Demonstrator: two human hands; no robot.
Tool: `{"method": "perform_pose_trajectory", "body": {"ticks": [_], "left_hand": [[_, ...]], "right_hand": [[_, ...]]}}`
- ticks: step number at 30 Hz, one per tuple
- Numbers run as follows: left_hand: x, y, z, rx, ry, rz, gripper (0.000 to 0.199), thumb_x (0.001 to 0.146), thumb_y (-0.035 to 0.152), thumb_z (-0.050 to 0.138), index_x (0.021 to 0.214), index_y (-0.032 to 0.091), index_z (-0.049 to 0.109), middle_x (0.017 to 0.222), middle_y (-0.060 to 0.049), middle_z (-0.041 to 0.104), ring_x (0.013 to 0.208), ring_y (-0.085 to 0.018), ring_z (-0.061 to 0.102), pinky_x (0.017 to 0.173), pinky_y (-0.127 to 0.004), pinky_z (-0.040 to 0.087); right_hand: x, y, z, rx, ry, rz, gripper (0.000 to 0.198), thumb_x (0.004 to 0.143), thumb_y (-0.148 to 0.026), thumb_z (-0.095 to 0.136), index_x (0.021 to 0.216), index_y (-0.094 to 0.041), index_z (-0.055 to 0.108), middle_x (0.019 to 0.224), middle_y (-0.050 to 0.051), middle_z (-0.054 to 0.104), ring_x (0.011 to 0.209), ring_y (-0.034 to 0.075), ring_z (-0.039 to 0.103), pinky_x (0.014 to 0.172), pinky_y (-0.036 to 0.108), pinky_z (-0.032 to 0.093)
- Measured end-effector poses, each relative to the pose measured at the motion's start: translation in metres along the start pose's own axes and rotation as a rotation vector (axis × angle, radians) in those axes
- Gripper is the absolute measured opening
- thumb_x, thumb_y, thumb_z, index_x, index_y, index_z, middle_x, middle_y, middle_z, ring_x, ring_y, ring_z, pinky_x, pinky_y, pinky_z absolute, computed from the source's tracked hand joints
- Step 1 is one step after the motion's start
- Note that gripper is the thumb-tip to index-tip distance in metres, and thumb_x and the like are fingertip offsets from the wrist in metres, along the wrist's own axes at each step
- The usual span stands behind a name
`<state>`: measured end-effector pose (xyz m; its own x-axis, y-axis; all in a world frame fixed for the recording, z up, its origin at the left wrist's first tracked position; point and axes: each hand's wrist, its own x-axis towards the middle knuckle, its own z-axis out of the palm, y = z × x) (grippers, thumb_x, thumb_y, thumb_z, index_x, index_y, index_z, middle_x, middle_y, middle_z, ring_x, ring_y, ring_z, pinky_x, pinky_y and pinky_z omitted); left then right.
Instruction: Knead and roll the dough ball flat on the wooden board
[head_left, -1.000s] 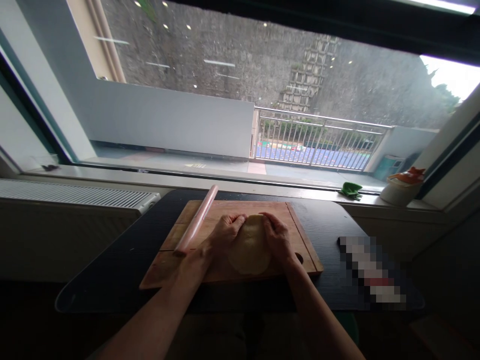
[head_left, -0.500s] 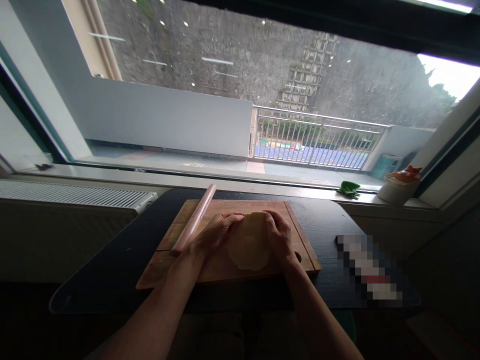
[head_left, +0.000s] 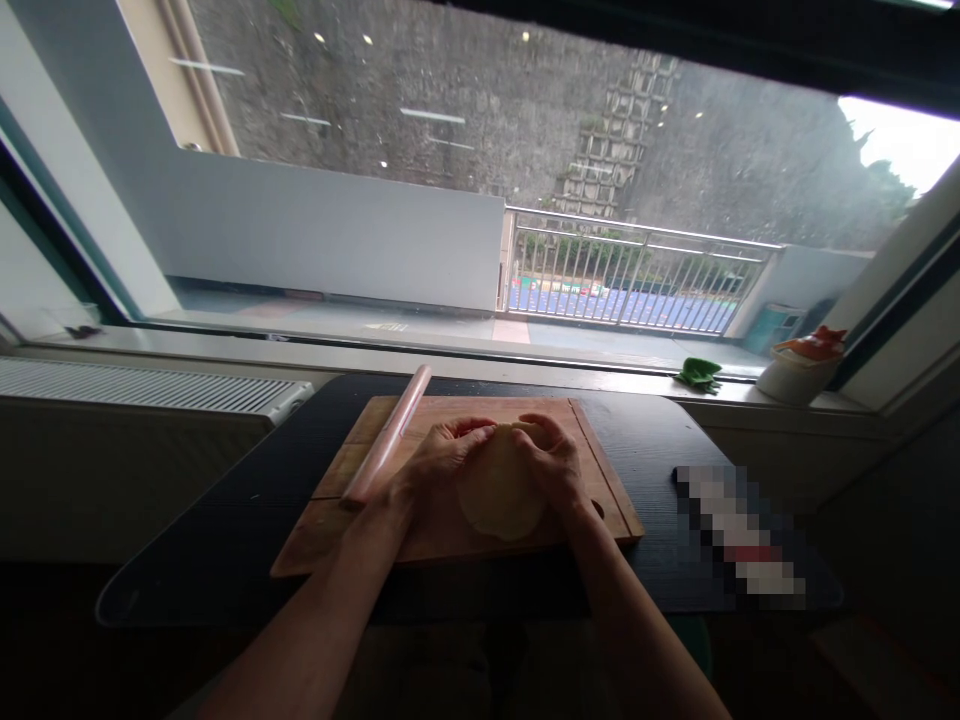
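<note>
A flat, pale round of dough (head_left: 502, 495) hangs or rests over the wooden cutting board (head_left: 435, 520); whether its lower part touches the board I cannot tell. My left hand (head_left: 452, 450) pinches its far left edge between thumb and fingers. At the far right edge my right hand (head_left: 551, 455) grips it the same way, thumb on the near face. The two hands are close together at the top of the dough. To the left, a pinkish rolling pin (head_left: 390, 435) lies slantwise on the board, near my left forearm.
The board lies on a dark table (head_left: 225, 530). A blurred-out object (head_left: 739, 530) is at the table's right. Behind runs the windowsill with a green item (head_left: 699, 375) and a white pot (head_left: 795, 375). A radiator (head_left: 150, 385) stands at left.
My hands have drawn closer together along the dough's far edge. My right thumb has shifted left, and the dough's top looks narrower. The rolling pin and board stay put.
</note>
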<state>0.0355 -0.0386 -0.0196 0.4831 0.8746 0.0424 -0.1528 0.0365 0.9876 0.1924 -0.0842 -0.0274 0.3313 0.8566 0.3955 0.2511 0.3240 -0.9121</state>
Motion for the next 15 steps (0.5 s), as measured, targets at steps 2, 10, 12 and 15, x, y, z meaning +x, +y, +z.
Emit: {"method": "perform_pose_trajectory", "body": {"ticks": [2,10,12,15], "left_hand": [[0.0009,-0.0011,-0.0001,0.021,0.011,-0.004,0.035,0.067,0.036,0.066,0.096,0.016,0.062,0.087,-0.005,0.066,0.073,-0.014,0.059,0.062,-0.024,0.047],[0.0035,-0.0059,-0.0036,0.077,0.079,0.034,0.029,0.068,0.039,0.063,0.082,0.014,0.065,0.072,-0.002,0.062,0.061,-0.010,0.054,0.055,-0.021,0.043],[0.0026,-0.0052,-0.0028,0.104,0.071,0.042,0.029,0.069,0.039,0.062,0.081,0.014,0.066,0.071,-0.002,0.062,0.060,-0.010,0.053,0.053,-0.020,0.042],[0.0012,-0.0035,-0.0007,0.153,0.068,0.063,0.028,0.069,0.039,0.062,0.080,0.014,0.067,0.069,-0.001,0.062,0.059,-0.010,0.052,0.053,-0.019,0.041]], "right_hand": [[0.0011,-0.0003,-0.0008,0.023,-0.066,0.015,0.033,0.070,-0.037,0.059,0.096,-0.018,0.065,0.087,0.003,0.066,0.080,0.017,0.059,0.070,0.027,0.048],[0.0036,0.0030,0.0006,0.126,-0.189,0.019,0.028,0.073,-0.037,0.058,0.090,-0.017,0.067,0.085,0.004,0.068,0.081,0.018,0.061,0.073,0.028,0.047],[0.0038,0.0041,0.0017,0.104,-0.197,0.022,0.028,0.072,-0.038,0.058,0.088,-0.017,0.067,0.084,0.004,0.068,0.080,0.018,0.062,0.072,0.028,0.048],[0.0038,0.0051,0.0026,0.075,-0.218,0.028,0.027,0.072,-0.038,0.058,0.087,-0.018,0.067,0.083,0.003,0.068,0.079,0.017,0.062,0.072,0.028,0.048]]}}
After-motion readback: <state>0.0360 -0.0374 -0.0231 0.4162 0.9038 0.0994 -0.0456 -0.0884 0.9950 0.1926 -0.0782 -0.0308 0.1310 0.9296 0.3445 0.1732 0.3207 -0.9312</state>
